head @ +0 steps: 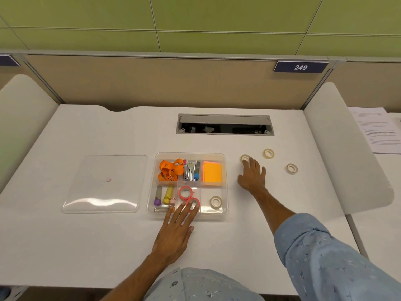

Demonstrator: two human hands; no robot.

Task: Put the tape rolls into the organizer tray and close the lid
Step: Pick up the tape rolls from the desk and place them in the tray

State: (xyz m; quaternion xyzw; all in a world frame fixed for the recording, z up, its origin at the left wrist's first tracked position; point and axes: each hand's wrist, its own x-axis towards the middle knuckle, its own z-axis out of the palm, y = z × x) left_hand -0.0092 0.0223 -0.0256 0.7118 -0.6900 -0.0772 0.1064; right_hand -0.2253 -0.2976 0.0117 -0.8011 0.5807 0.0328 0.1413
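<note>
Left hand (173, 232) flat, fingertips on pink roll (193, 203) in tray (225, 181); right hand (252, 173) spread, touching clear roll (245, 158), flat, hole up.

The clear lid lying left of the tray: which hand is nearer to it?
Left. The left hand rests at the organizer tray's front edge, right of the clear lid. The right hand is beyond the tray's far side, at a white tape roll.

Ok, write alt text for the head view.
Left hand sets a pink tape roll in a clear plastic organizer tray; right hand touches one of three beige tape rolls on the white desk. Clear lid lies left.
</note>
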